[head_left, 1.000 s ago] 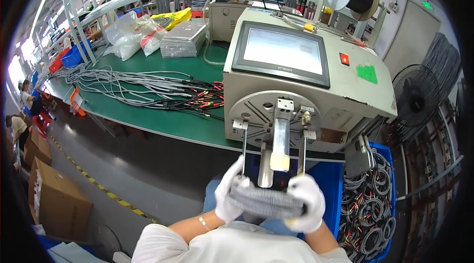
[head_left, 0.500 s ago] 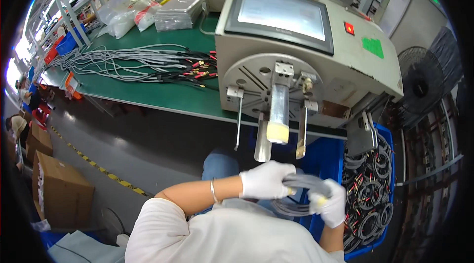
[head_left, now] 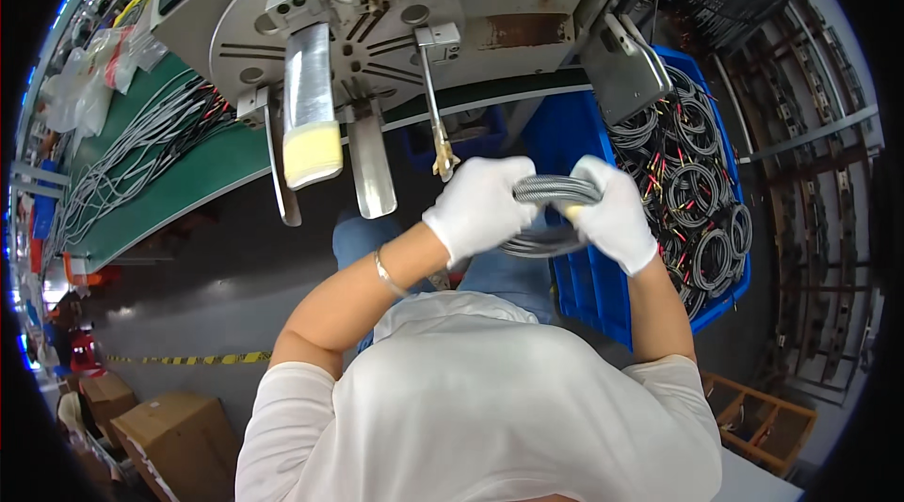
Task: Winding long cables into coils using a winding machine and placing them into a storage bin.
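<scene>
A coiled grey cable (head_left: 557, 189) is held between my two white-gloved hands, above my lap. My left hand (head_left: 487, 207) is closed round the coil's left side. On the other side my right hand (head_left: 614, 216) grips it, with the fingers wrapped over the strands. The lower loop of the coil hangs below both hands. Beyond my left hand is the winding machine's round slotted plate (head_left: 350, 59), with metal arms sticking out toward me. One of them, a flat metal bar (head_left: 309, 78), has a yellow-wrapped end.
A blue bin (head_left: 713, 309) on the right holds several coiled grey cables with red and black ends. Loose cables (head_left: 122, 149) lie across the green table (head_left: 193, 189) at left, near plastic bags (head_left: 94, 78). Cardboard boxes (head_left: 179, 441) stand on the floor, lower left.
My view has swung to the right and down, so the machine now sits higher and further left. Both hands keep hold of the cable coil, which is less blurred now.
</scene>
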